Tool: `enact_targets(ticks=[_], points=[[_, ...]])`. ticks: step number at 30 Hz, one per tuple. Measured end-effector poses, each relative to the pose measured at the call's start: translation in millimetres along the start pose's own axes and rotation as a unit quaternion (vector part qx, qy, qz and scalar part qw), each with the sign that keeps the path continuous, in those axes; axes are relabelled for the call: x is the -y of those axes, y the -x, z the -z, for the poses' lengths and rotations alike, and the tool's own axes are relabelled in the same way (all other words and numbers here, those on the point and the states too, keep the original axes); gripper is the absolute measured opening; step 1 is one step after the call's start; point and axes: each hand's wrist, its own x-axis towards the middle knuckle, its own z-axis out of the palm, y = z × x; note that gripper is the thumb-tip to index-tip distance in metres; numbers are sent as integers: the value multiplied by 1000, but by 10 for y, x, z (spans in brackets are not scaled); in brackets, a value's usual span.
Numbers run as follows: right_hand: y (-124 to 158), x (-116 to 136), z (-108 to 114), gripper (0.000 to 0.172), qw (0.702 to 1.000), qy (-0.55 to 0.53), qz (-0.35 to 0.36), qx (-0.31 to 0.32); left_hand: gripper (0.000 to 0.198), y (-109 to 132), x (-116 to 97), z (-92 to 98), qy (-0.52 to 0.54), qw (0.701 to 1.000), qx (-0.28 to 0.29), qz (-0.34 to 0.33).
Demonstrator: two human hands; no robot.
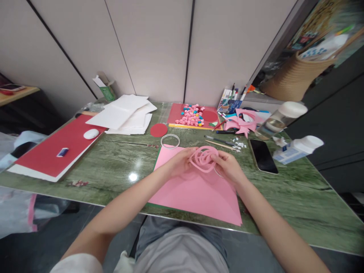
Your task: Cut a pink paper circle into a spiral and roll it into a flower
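Between my two hands a pink paper spiral (205, 157), cut in a narrow strip with loose loops, is held above a stack of pink paper sheets (196, 197). My left hand (183, 161) grips its left edge with the fingers closed. On the other side my right hand (227, 165) pinches the spiral near its inner coils. Just behind the left hand lies a tape ring (170, 141), partly over the paper's far edge. A red paper disc (158, 130) rests farther back on the green table (127, 159).
White sheets (125, 113) and red paper (57, 151) with a mouse (91, 134) lie left. Folded paper stars (192, 115) sit at the back. Right are pink scraps (241, 120), a pen (217, 140), a phone (263, 156), a clear bottle (277, 123) and a white bottle (297, 149).
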Motion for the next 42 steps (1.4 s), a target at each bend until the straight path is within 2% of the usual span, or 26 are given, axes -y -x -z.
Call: enact_targets(ticks=[5,11,14,16,18,26,31,35,42], points=[[-14,-47,-4,23,1000,-7,-2,-17,34,20,-9,-57,-1,999,-20,-35],[-26,-60,14,27,991,106,35,-67,48,8,93,-60,31,997,22,-62],[-18,-14,3,42,992,101,38,-60,53,-17,135,-24,46,997,34,-52],[-18,-1,-4,55,996,81,13,-43,51,-35,146,17,53,997,31,-43],[-26,-13,0,58,998,56,-17,-23,49,-53,142,74,55,997,31,-34],[-46,-80,75,35,996,26,-87,24,50,-95,11,321,17,996,35,75],[-59,-108,57,28,995,-30,-92,-4,41,-79,-2,247,17,998,24,54],[-77,-153,36,26,996,-41,-75,-29,46,-55,51,172,-21,999,4,46],[-74,-172,51,35,995,-18,-95,15,46,-79,144,183,-23,999,-38,31]])
